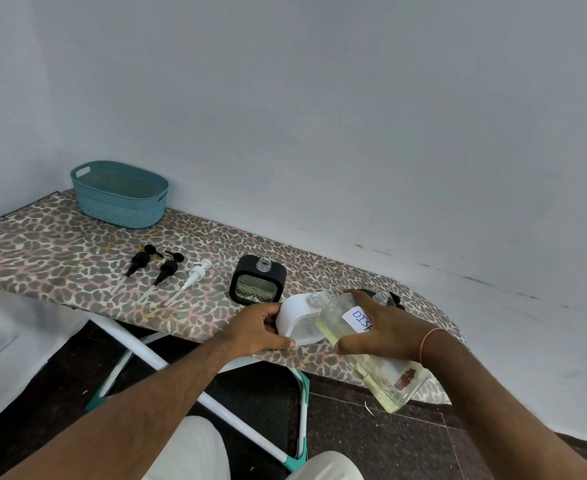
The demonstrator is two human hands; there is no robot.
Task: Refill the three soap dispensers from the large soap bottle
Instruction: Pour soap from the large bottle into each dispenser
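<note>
Third dispenser (382,298): mostly hidden behind right hand (385,327).
Large soap bottle (371,358): gripped by right fingers, label half covered.
White dispenser (299,320): left hand (261,329) fingers clasp it.

A: What does the person wear on the arms?

B: No sleeves are in view. Both forearms are bare up to the frame edge, with fine dark hair on them.

A: Any jewellery?

B: Around the right wrist there is a thin thread band (423,344), orange-red. It may be several strands together; the view is too soft to tell.

A: And the left hand (254,330)?

B: No ring or band visible.

A: Lower down?

B: Light cream trousers (195,452) cover both knees.
</note>
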